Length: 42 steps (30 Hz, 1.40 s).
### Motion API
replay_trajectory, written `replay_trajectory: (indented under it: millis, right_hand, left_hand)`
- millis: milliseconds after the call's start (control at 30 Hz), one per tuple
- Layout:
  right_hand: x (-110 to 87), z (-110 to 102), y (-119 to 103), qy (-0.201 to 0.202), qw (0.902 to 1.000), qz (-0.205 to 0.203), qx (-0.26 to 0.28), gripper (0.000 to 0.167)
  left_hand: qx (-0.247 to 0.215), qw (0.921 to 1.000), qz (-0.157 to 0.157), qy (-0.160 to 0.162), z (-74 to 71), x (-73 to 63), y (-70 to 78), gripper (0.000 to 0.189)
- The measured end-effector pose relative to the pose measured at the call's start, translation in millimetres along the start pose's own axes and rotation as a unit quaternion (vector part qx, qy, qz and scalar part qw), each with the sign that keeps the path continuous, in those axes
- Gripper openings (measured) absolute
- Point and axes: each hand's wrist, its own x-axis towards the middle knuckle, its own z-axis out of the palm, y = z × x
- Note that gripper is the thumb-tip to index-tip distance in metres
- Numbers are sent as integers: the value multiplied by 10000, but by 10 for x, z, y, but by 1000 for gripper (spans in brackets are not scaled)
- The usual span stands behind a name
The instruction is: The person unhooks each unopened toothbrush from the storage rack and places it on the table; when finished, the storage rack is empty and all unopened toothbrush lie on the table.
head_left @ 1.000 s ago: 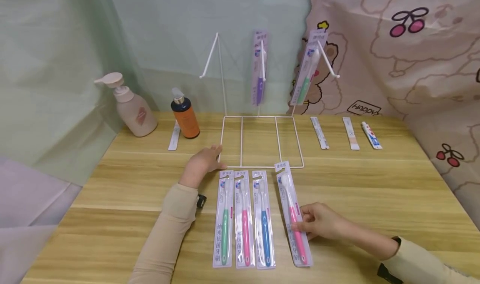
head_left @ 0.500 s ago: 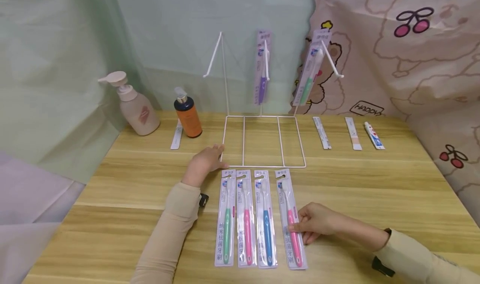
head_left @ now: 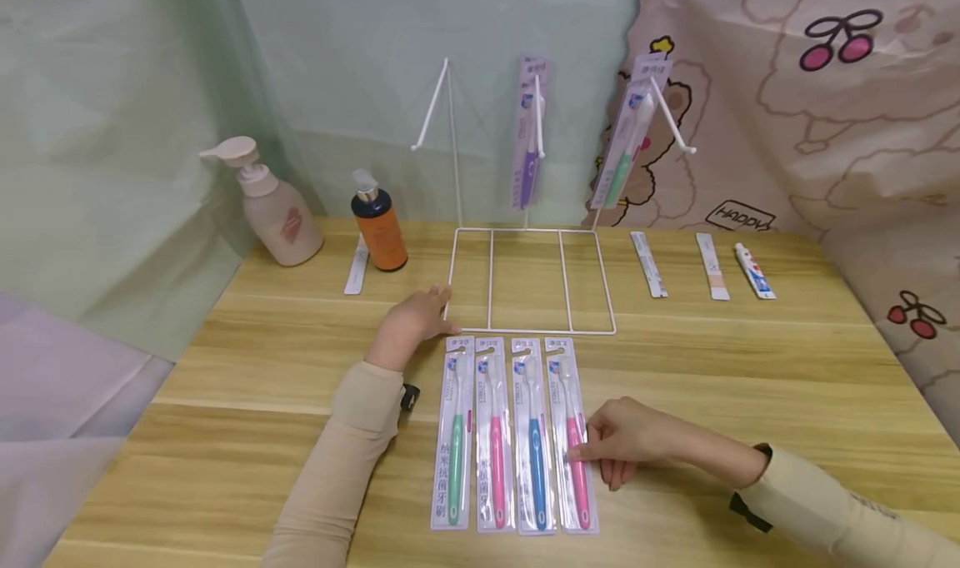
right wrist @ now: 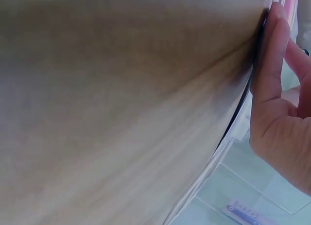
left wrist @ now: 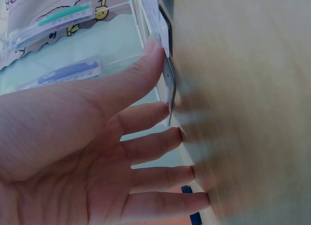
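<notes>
Packaged toothbrushes lie side by side in front of a white wire rack (head_left: 491, 281). From left they are a green toothbrush (head_left: 456, 468), a pink toothbrush (head_left: 497, 468), a blue toothbrush (head_left: 537, 468) and, rightmost, another pink toothbrush (head_left: 578, 485). My right hand (head_left: 626, 435) pinches that rightmost pack by its right edge, thumb on top, the pack lying along the table. My left hand (head_left: 416, 318) rests at the rack's front left corner; the left wrist view shows its fingers (left wrist: 153, 145) spread straight, tips on the table. A purple toothbrush (head_left: 529, 176) and a green toothbrush (head_left: 619, 176) hang on rack hooks.
At the back left stand a pink pump bottle (head_left: 285, 222) and an orange bottle (head_left: 386, 239), with a slim sachet (head_left: 356, 272) beside it. Two more sachets, one white (head_left: 648, 264) and one partly peach (head_left: 712, 268), and a toothpaste tube (head_left: 754, 271) lie right of the rack.
My right hand has brought the rightmost pink toothbrush down and left, straightening it into line beside the blue one. My left hand stays at the rack corner.
</notes>
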Motion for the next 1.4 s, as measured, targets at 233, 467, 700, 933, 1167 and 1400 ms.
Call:
replay_trajectory:
  millis: [233,467,700,933,1167,1400]
  right_hand:
    - [-9,-101,-56,-205,9991,25,-382,43]
    - [78,-445,-166,239,9921,-784,-953,35]
    - [316,-893,-258,1166,9830,-1217,-725,32]
    - [671,-1190,-382,1770,9784,-863,623,43]
    - [1091,-1401,-524,2218,9534,-1215,1643,45]
    - [1390,-1545,-661,2761,9326,-1233,1970,47]
  left_hand:
    - [9,10000,16,40,12,-19,22,75]
    - [-36,10000,-34,57,0,-14,5,76]
    - [-109,9999,-25,25,-6,-22,7,76]
    - [-186,9998,-80,-2,-13,-38,8,76]
    - [-91,10000,-31,21,-26,-27,-17,78]
    - [-103,9999,-7,15,-5,-26,11,77]
